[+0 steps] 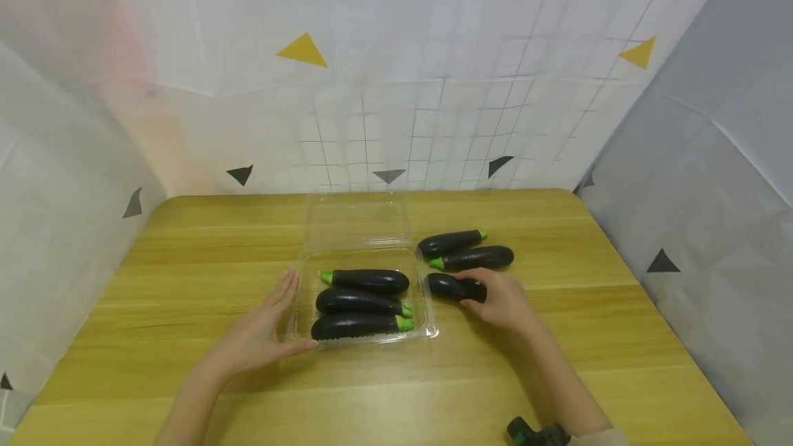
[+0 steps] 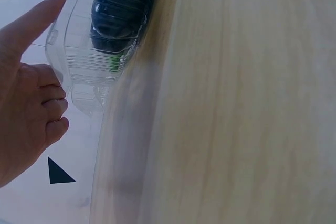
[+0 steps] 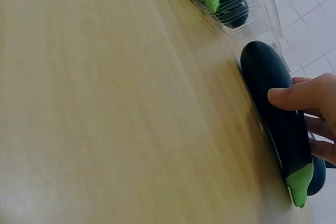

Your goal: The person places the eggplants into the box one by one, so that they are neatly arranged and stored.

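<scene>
My right hand point(image 1: 500, 299) pinches a dark eggplant point(image 1: 445, 287) around its middle, just right of a clear plastic clamshell container point(image 1: 302, 308). In the right wrist view its thumb point(image 3: 283, 98) lies across the eggplant's point(image 3: 273, 124) near side; the green stem end points away from the container. My left hand point(image 1: 260, 336) holds the container's front left corner, fingers along the left side and thumb at the front edge. Three eggplants lie side by side inside, the rear one point(image 1: 374, 281) with its green stem to the left, the other two with stems to the right.
Two more eggplants lie behind my right hand, one farther back point(image 1: 447, 243) and one nearer point(image 1: 480, 257). The container's transparent lid point(image 1: 358, 219) stands open toward the back. A dark device point(image 1: 535, 433) is by the right wrist. White sheeting point(image 1: 372, 136) encloses the wooden table point(image 1: 384, 405).
</scene>
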`<act>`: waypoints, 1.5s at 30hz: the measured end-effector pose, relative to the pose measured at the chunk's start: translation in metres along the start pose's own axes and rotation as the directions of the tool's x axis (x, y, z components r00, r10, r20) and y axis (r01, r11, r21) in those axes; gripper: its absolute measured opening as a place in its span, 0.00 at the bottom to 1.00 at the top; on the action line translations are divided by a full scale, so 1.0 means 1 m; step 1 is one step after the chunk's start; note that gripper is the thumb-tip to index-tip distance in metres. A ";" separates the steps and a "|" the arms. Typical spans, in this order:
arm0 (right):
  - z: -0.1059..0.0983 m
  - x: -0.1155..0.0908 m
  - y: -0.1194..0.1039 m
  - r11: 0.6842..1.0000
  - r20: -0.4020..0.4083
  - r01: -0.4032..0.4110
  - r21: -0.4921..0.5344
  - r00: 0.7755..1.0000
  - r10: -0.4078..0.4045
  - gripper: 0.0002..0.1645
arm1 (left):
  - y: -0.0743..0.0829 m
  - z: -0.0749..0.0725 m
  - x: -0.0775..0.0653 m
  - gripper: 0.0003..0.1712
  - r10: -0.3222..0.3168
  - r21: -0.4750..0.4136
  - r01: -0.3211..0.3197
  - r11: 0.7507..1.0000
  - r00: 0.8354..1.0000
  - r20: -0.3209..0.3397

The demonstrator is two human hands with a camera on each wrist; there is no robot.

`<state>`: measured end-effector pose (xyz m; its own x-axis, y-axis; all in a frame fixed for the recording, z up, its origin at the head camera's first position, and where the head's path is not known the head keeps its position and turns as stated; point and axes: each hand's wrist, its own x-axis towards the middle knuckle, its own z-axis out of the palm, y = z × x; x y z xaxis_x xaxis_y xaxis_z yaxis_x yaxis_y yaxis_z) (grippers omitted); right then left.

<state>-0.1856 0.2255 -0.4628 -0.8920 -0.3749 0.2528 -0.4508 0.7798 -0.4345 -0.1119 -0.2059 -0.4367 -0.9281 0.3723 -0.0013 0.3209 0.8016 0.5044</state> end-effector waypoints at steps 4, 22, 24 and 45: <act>-0.002 -0.004 0.002 1.000 -0.018 -0.004 0.003 1.000 0.004 0.27 | 0.000 -0.001 0.001 0.66 0.012 0.001 -0.012 1.000 1.000 -0.006; -0.025 -0.003 -0.006 0.998 -0.151 0.048 0.033 0.988 -0.043 0.30 | -0.002 0.000 0.002 0.67 0.019 -0.010 -0.019 1.000 1.000 -0.006; -0.026 -0.002 -0.009 0.997 -0.166 0.061 0.035 0.985 -0.055 0.30 | -0.002 0.001 0.002 0.67 0.018 -0.007 -0.018 1.000 1.000 -0.005; -0.031 0.012 -0.039 0.985 -0.211 0.165 0.058 0.966 -0.150 0.28 | -0.002 0.001 0.001 0.67 0.021 -0.011 -0.021 1.000 1.000 -0.015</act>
<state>-0.1776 0.2063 -0.4163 -0.7871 -0.3732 0.4912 -0.5931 0.6767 -0.4362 -0.1135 -0.2067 -0.4389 -0.9241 0.3815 0.0224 0.3380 0.7884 0.5139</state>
